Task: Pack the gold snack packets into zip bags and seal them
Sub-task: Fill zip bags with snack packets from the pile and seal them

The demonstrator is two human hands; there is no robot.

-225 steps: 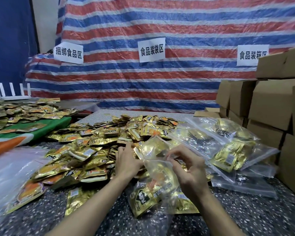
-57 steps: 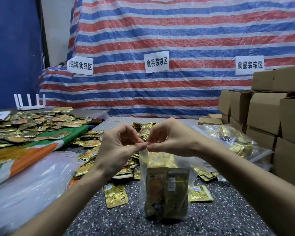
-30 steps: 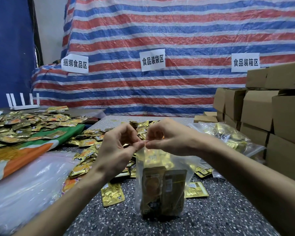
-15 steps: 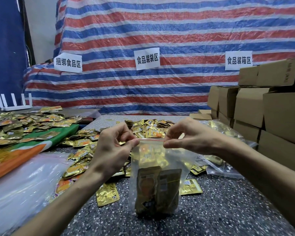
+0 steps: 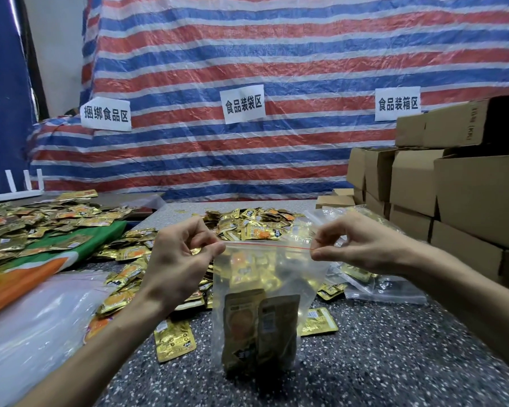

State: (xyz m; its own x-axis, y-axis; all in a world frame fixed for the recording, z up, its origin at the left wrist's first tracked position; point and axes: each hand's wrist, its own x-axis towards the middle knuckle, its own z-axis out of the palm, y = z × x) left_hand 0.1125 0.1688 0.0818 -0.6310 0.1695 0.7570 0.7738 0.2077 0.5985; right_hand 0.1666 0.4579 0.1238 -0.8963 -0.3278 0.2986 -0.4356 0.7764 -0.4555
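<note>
Pinching at both ends, that's the picture right now. Over at the worktop's left edge lies slippery clear plastic sheeting (image 5: 27, 333), with a green and orange cloth (image 5: 41, 259) behind it scattered with foil. Then comes the left hand (image 5: 180, 257), fingers curled, thumb and forefinger nipping the left corner of the zip bag (image 5: 279, 277).

The bag stands upright in the middle of the speckled stone worktop (image 5: 379, 362), its bottom resting on the surface. It is thin, see-through film, slightly crumpled. Down inside sit gold snack packets (image 5: 259, 327), flat foil rectangles on end, side by side.

Now the key relation: the bag's red seal line (image 5: 268, 245) runs level, left to right, drawn taut between the two hands. Each hand has one end, so neither is nearer. I'd say sealing is the step in hand, and a pinch run along that line looks like the finishing move. Whether the strip is already pressed closed along its whole length, I cannot tell.

The right hand (image 5: 353, 245) mirrors the left, fingertips clamped on the right corner. Behind the bag a loose heap of gold packets (image 5: 247, 227) glitters, crinkly and reflective. Beyond the right hand lie filled zip bags (image 5: 379, 289), and at the right edge are stacked matte brown cardboard boxes (image 5: 467, 201).
</note>
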